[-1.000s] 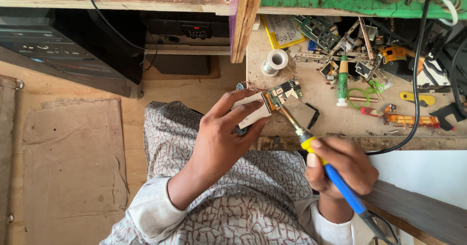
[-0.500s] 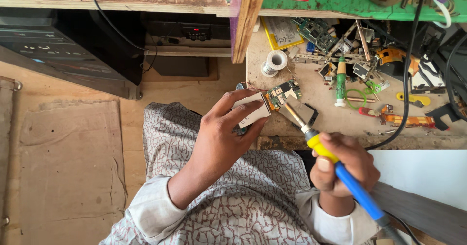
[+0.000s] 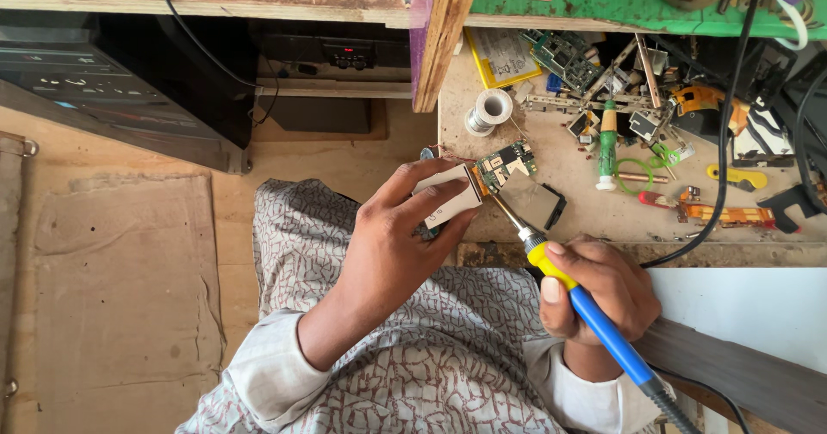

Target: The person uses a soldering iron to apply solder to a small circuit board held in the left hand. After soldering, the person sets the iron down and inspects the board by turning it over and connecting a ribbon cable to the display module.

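Note:
My left hand [image 3: 398, 236] grips a small pale rectangular phone part [image 3: 450, 199] with a green circuit board [image 3: 506, 163] sticking out of its far end, held above my lap at the bench edge. My right hand [image 3: 599, 287] holds a soldering iron [image 3: 594, 313] with a yellow collar and blue handle. Its metal tip points up and left and touches the joint between the pale part and the circuit board. A black cable runs from the iron's handle off the lower right.
A wooden bench [image 3: 568, 214] carries a solder spool [image 3: 489, 108], a green tube [image 3: 607, 145], a dark square part [image 3: 534, 201], and several loose boards and tools. A black box [image 3: 112, 81] sits at the left. A grey mat [image 3: 121, 287] lies on the floor.
My right hand with the soldering iron has shifted slightly down and right while the tip stays at the board. The left hand holds nearly still.

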